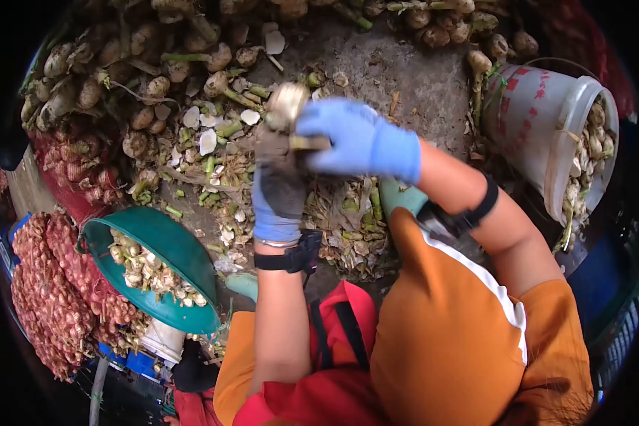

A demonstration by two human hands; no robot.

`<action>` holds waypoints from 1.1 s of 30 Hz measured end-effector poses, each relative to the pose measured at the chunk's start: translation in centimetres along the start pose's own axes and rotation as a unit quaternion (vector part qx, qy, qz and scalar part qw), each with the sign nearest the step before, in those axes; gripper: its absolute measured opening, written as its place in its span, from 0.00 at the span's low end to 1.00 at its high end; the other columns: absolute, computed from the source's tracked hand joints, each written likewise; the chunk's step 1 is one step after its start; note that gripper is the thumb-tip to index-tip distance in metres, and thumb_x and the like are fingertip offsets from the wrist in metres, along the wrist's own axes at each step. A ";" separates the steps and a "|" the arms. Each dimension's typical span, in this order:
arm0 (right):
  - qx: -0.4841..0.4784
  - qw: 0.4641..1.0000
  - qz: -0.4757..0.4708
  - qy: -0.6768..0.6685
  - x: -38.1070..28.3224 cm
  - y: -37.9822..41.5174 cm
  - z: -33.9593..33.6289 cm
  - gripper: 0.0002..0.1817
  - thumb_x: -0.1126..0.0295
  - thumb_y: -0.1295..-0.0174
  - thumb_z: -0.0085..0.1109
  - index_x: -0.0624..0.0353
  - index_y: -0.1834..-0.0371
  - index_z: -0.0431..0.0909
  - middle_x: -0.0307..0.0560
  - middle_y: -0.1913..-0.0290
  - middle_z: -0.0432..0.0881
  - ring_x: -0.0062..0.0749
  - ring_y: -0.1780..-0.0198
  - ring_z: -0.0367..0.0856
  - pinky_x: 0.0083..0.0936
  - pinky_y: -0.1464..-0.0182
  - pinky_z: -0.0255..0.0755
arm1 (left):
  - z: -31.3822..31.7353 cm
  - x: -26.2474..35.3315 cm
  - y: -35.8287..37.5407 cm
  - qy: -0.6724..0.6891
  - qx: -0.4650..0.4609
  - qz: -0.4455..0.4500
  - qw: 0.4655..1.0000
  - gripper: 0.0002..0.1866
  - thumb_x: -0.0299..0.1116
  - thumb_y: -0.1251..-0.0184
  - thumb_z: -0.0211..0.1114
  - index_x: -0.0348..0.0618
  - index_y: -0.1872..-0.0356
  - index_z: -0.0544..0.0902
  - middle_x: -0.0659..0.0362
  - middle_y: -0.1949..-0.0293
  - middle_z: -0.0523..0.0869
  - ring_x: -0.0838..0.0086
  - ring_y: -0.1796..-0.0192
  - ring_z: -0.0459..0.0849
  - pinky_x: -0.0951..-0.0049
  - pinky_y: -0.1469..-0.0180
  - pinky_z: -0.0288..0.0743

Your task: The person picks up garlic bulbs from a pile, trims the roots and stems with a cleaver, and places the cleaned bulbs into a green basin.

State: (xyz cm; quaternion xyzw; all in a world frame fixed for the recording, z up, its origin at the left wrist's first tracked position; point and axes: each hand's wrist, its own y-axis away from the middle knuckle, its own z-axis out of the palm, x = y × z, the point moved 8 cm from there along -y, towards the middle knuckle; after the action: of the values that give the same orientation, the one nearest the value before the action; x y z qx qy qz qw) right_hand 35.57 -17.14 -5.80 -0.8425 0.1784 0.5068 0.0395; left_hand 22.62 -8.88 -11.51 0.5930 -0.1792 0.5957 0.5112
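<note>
My left hand [280,188], in a blue glove with a dark palm, is closed around a garlic bulb [289,99] held above the littered floor. Right against it, my right hand [358,138] in a matching glove is smeared by motion, its fingers curled in. A short pale piece like a stem [311,143] shows by its fingers; I cannot tell what the right hand grips. Beneath both hands lies a heap of cut stems and dry peel [348,227].
Piled garlic bulbs with stems [142,64] lie at the upper left. A green basin [192,245] with trimmed garlic tilts at the left, beside red net sacks [50,298]. A white bucket [522,106] of garlic leans at the right.
</note>
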 end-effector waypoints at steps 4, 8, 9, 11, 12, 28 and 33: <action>-0.039 0.962 0.180 -0.203 0.8 4.0 -0.5 0.15 0.58 0.45 0.65 0.60 0.71 0.77 0.50 0.71 0.76 0.49 0.65 0.78 0.36 0.61 0.73 | 0.9 2.3 1.2 -0.053 0.096 0.004 0.994 0.24 0.32 0.33 0.66 0.39 0.38 0.72 0.55 0.50 0.82 0.69 0.52 0.84 0.73 0.53 0.80; 0.013 0.990 0.100 0.096 -0.3 4.3 -2.7 0.13 0.61 0.45 0.65 0.55 0.61 0.78 0.49 0.59 0.78 0.47 0.55 0.81 0.38 0.56 0.77 | -0.2 2.1 3.6 -0.077 0.128 0.013 0.989 0.29 0.27 0.39 0.69 0.37 0.36 0.70 0.53 0.50 0.82 0.66 0.51 0.83 0.70 0.50 0.81; 0.006 0.984 0.056 0.171 -1.5 4.6 -2.5 0.16 0.62 0.47 0.65 0.53 0.57 0.78 0.48 0.54 0.78 0.45 0.52 0.83 0.40 0.53 0.78 | -0.6 1.6 4.5 -0.136 0.109 0.032 0.984 0.32 0.28 0.37 0.68 0.39 0.33 0.64 0.52 0.46 0.80 0.66 0.47 0.82 0.69 0.47 0.79; -0.004 0.981 0.019 0.191 -3.3 5.1 -2.1 0.15 0.66 0.49 0.65 0.50 0.56 0.77 0.46 0.53 0.78 0.43 0.52 0.83 0.42 0.55 0.79 | 0.4 2.7 5.4 -0.197 0.088 0.040 0.976 0.38 0.29 0.33 0.65 0.43 0.26 0.54 0.51 0.39 0.76 0.66 0.41 0.78 0.66 0.40 0.76; 0.000 0.983 0.016 0.181 -3.5 5.4 -2.0 0.15 0.65 0.49 0.65 0.50 0.57 0.77 0.46 0.54 0.78 0.44 0.54 0.84 0.42 0.57 0.79 | 0.8 3.0 5.8 -0.201 0.083 0.028 0.976 0.41 0.29 0.31 0.64 0.45 0.23 0.49 0.51 0.35 0.74 0.66 0.38 0.77 0.65 0.37 0.75; -0.024 0.918 0.246 -0.310 5.3 6.2 1.2 0.20 0.53 0.48 0.64 0.60 0.63 0.84 0.49 0.71 0.85 0.31 0.69 0.83 0.29 0.61 0.76 | 6.9 4.7 6.3 -0.180 0.063 0.021 0.981 0.50 0.23 0.53 0.78 0.40 0.28 0.58 0.50 0.48 0.80 0.69 0.50 0.83 0.71 0.53 0.81; 0.078 0.995 -0.044 -0.034 -1.4 5.1 -3.1 0.18 0.61 0.49 0.62 0.58 0.57 0.81 0.53 0.65 0.84 0.46 0.65 0.83 0.38 0.59 0.76 | 3.9 4.1 7.2 -0.028 0.108 0.004 0.994 0.18 0.36 0.30 0.62 0.45 0.42 0.75 0.52 0.47 0.81 0.64 0.52 0.85 0.68 0.54 0.84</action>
State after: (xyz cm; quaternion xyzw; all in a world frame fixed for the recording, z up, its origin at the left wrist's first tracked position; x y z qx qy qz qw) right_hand 35.88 -22.30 -2.48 -0.8259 0.1788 0.5180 0.1329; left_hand 19.63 -13.41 -4.17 0.6608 -0.1302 0.5967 0.4362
